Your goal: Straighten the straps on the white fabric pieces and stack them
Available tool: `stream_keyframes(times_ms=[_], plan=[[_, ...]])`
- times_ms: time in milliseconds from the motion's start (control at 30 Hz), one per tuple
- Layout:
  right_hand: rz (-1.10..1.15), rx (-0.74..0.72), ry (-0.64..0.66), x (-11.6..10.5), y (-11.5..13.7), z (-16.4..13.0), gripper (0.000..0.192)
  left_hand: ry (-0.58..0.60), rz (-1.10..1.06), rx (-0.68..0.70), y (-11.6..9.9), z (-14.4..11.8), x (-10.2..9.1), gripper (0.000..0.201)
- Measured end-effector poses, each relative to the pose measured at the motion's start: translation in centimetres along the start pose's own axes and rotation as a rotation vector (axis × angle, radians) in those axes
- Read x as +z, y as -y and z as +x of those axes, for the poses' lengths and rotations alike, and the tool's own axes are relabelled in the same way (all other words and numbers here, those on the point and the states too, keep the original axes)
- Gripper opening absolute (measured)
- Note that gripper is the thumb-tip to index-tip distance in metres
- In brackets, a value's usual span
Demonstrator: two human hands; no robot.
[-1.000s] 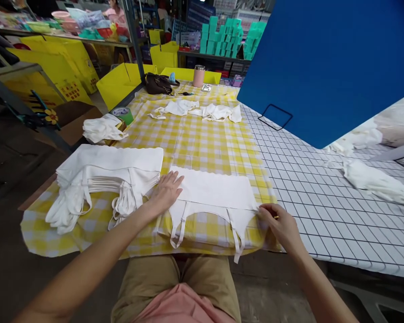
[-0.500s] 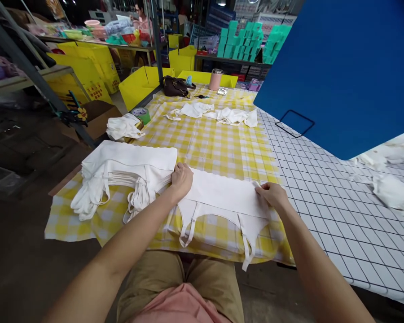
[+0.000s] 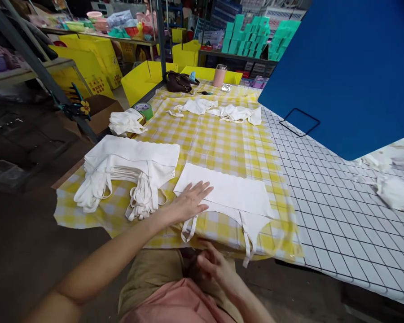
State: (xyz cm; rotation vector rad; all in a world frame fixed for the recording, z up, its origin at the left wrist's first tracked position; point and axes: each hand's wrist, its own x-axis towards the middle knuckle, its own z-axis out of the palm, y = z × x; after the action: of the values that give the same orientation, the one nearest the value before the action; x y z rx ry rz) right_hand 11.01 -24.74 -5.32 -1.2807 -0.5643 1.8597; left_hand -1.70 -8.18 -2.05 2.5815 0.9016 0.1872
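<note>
One white garment point(image 3: 229, 194) lies flat on the yellow checked cloth point(image 3: 218, 148) at the near edge of the tabletop, its straps hanging over that edge toward me; my left hand point(image 3: 191, 202) rests open on its left end, palm down and fingers spread; my right hand point(image 3: 215, 265) is off the tabletop, down over my lap, fingers loosely curled and gripping nothing that I can see. Just left of the garment sits a stack of folded white garments point(image 3: 131, 168), their straps trailing toward the near side; farther left and beyond it a smaller white bundle point(image 3: 125, 122) lies beside a roll of green tape point(image 3: 143, 109). Far across the cloth several loose white pieces point(image 3: 218, 110) are spread out; beyond them stand a dark bag point(image 3: 177, 82) and a pink cup point(image 3: 219, 75). To the right the tabletop shows a white gridded surface point(image 3: 326, 193); a big blue panel point(image 3: 343, 72) stands over it.
</note>
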Motion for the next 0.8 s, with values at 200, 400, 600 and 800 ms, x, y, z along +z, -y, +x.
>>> stream_keyframes(times_ms=[200,400,600,800], plan=[[0.357,-0.091,-0.063,4.4,-3.4,2.7,0.027,0.049,0.09,0.059,0.5,-1.8,1.5,0.054],[0.45,-0.03,0.089,5.2,-3.6,0.6,0.029,0.076,0.146,0.035,0.4,-1.7,1.6,0.054],[0.515,-0.092,-0.085,5.4,-4.2,2.0,0.044,0.053,0.167,0.047,0.3,-1.7,1.8,0.052],[0.51,-0.063,-0.005,5.9,-4.5,2.1,0.028,0.046,0.177,0.04,0.4,-1.7,1.8,0.051]])
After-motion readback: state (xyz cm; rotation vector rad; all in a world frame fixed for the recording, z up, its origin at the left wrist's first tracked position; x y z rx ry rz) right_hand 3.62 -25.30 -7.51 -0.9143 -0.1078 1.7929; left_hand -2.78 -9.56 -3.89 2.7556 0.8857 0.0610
